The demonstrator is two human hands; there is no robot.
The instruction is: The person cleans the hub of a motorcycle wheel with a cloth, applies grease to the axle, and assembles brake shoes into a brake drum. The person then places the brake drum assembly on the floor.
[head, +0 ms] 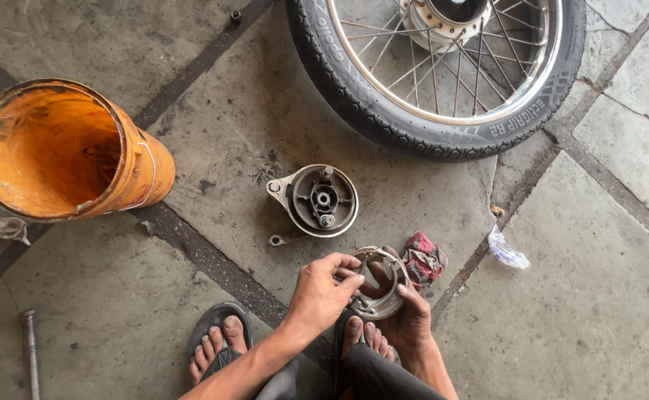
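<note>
Both my hands hold a pair of grey metal brake shoes [383, 278] forming a ring, low in the middle of the view. My left hand [323, 292] grips the ring's left side with its fingers curled over it. My right hand [406, 315] cups the ring from below and right. A round brake plate [317, 198] with a lever arm lies flat on the concrete just beyond my hands. My feet in dark sandals [217, 333] rest under my arms.
A spoked wheel with a black tyre [443, 67] lies flat at the top. An orange bucket [65, 152] lies on its side at left. A red rag [422, 259], crumpled plastic [506, 250] and a metal rod [31, 355] lie on the floor.
</note>
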